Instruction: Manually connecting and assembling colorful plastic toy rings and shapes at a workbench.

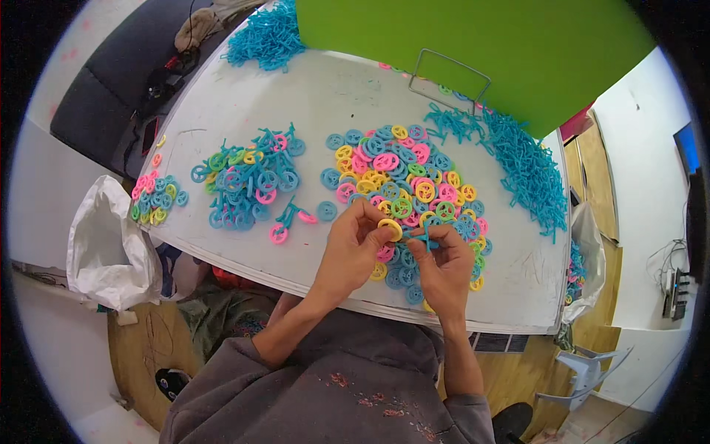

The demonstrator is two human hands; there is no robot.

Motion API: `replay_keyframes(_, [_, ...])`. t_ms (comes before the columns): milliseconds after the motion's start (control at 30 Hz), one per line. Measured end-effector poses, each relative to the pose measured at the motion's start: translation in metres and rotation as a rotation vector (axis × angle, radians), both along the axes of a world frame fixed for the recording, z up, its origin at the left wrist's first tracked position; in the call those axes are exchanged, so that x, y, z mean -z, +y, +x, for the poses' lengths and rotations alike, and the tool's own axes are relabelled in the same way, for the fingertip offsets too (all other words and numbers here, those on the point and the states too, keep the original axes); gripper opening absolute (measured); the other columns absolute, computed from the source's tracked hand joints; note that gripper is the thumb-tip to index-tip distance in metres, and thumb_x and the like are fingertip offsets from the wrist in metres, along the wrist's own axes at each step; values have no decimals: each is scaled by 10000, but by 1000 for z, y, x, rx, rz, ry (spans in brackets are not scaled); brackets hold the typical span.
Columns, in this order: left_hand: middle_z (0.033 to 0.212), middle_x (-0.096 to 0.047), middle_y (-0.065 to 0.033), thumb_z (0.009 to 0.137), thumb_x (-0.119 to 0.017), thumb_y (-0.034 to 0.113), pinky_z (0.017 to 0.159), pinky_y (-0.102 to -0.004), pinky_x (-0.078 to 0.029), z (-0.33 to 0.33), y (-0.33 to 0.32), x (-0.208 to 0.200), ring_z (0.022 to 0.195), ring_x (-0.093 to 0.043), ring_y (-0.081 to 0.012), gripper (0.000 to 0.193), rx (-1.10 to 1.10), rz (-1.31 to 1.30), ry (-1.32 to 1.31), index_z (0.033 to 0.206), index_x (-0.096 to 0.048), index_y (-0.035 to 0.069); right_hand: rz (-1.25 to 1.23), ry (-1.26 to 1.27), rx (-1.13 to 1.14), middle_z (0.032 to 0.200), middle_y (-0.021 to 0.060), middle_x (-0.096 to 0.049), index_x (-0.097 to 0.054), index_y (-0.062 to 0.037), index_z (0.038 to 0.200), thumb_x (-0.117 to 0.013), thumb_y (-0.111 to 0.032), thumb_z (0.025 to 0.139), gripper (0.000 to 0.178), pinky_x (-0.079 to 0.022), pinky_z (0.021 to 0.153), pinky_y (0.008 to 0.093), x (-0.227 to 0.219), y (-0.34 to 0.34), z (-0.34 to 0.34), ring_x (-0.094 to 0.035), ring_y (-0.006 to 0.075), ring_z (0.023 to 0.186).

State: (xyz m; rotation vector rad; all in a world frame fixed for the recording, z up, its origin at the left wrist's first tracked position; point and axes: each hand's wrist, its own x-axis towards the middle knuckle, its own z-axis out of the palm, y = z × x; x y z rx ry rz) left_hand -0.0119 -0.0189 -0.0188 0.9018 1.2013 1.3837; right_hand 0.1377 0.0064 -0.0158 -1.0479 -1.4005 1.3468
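Observation:
My left hand (353,246) pinches a yellow plastic wheel (390,229) above the near edge of the white table (310,103). My right hand (444,265) holds a small blue bicycle frame piece (427,240) right beside that wheel; the two parts touch. Under both hands lies a heap of loose wheels (403,177) in blue, yellow, pink and green. To the left is a pile of assembled toy bicycles (248,181), and one finished bicycle with pink wheels (290,220) lies apart close to my left hand.
A long heap of blue frame pieces (529,166) runs along the table's right side, another (266,37) at the far left. A small wheel pile (154,198) sits at the left edge. A green bin (473,52) stands at the back. A white bag (107,248) hangs left.

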Motion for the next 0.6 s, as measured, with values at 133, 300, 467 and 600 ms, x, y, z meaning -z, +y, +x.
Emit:
replay_keyframes(133, [848, -584, -51, 864, -537, -56, 744, -254, -472, 11, -3, 3, 810, -576, -113, 102, -83, 68, 100, 906, -486, 21, -39, -27, 23, 891, 37, -637, -609, -3, 954, -694, -14, 802, 175, -458, 674, 224, 0, -1, -2, -566, 74, 775])
replay_keyframes(300, [861, -575, -46, 862, -554, -64, 733, -245, -463, 16, -3, 4, 804, -562, -98, 122, -103, 134, 161, 929, -491, 16, -113, 121, 116, 826, 19, -632, -615, -23, 973, -721, -47, 790, 213, -450, 633, 215, 9, 0, -5, -552, 62, 735])
replay_keyframes(467, [900, -591, -37, 874, -576, -17, 715, -235, -464, 8, 2, 2, 815, -565, -88, 133, -64, 151, 77, 1001, -550, 14, 179, -230, 103, 872, 75, -671, -613, -2, 1004, -676, -18, 810, 205, -478, 666, 232, -3, 3, 3, -620, 113, 757])
replay_keyframes(600, [956, -618, -32, 902, -554, 25, 711, -223, -461, 6, 3, -1, 818, -563, -83, 171, -11, 184, 206, 1056, -627, 16, 524, -438, 148, 802, 61, -687, -666, -7, 923, -705, -7, 758, 170, -463, 606, 231, -8, 8, 2, -614, 105, 666])
